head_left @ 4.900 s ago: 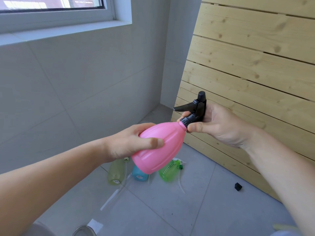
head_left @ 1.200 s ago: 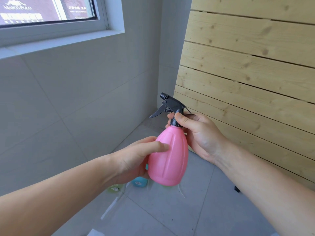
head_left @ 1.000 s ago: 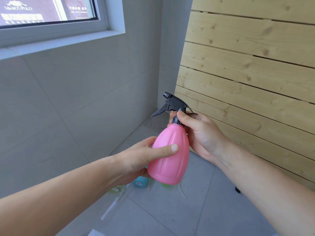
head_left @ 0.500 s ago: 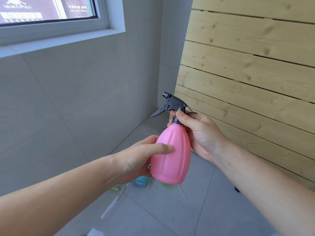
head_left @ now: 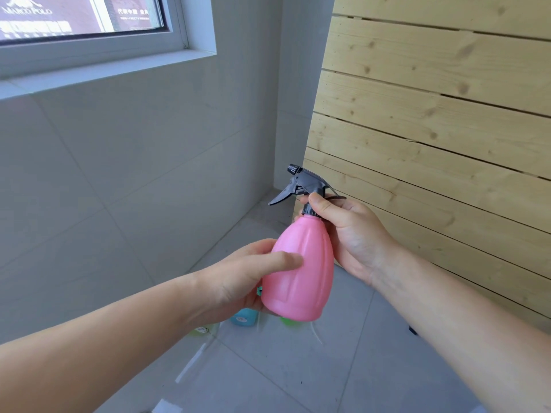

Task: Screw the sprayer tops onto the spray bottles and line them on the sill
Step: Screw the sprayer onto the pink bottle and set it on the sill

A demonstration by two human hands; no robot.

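gripping the upright pink spray bottle (head_left: 301, 275) round its belly with the left hand (head_left: 238, 281); pinching the black sprayer top (head_left: 307, 181) at its collar with the right hand (head_left: 353, 234).

"MARCO POLO" on a sign (head_left: 26, 9) behind the window (head_left: 89, 52) (other lines blurred)

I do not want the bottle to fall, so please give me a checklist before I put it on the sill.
1. The black sprayer top sits on the pink bottle: ok.
2. Thread fully tight: cannot tell.
3. The left hand holds the bottle body: ok.
4. The right hand pinches the collar: ok.
5. Bottle near upright: ok.
6. Space on the sill: cannot tell, its top is hidden.
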